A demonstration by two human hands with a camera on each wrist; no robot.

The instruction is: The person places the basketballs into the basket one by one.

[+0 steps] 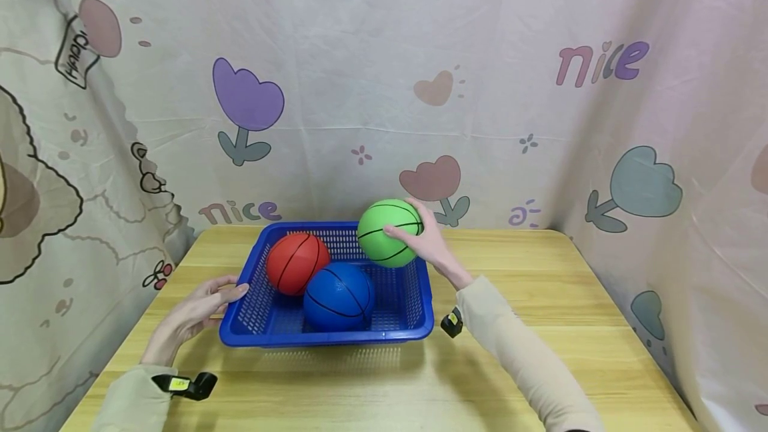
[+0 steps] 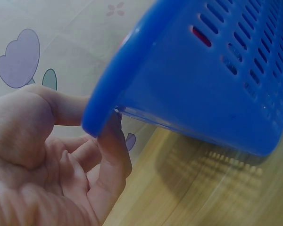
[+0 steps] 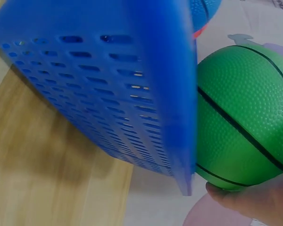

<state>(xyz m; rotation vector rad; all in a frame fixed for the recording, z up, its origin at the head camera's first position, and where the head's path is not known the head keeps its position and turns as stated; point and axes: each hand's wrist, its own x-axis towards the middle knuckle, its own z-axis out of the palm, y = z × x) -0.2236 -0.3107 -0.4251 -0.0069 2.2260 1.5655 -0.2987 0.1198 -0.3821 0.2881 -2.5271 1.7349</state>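
Green ball (image 1: 389, 232): light, pebbled, probably slightly soft. Your right hand (image 1: 427, 240) cups its side, fingers spread; keep a wide grasp. Your left hand (image 1: 201, 309), fingers relaxed, steadies the blue basket (image 1: 327, 335).

backdrop: pale fabric sheet (image 1: 384, 85) hung behind and to both sides, creased, folding in at the corners | print: purple tulip (image 1: 246, 105), pink tulip (image 1: 433, 182), teal tulip (image 1: 639, 189), hearts, "nice" lettering (image 1: 602, 63) | furniture: light wood-grain table (image 1: 540, 325), reaching to the sheet | light: even, soft, faint shadows on the wood
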